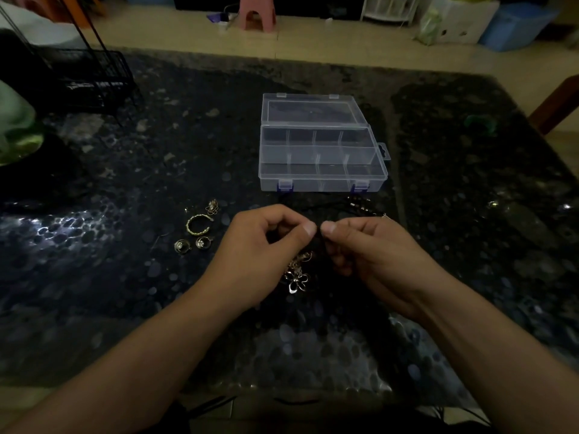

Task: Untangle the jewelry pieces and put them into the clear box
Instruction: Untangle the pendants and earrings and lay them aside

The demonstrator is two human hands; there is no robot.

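Head view: both hands meet over a dark bench. The left hand [257, 245] and right hand [366, 249] each pinch a dark cord, its flower pendant [296, 281] dangling between them. The open clear box [322, 161] sits beyond; loose earrings [197, 227] lie left.

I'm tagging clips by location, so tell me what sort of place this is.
Most likely a room in a home, not a workshop. A pink plastic stool and a blue storage tub stand on a pale tiled floor, and the work is done on a dark pebble-patterned table with a clear box on it.
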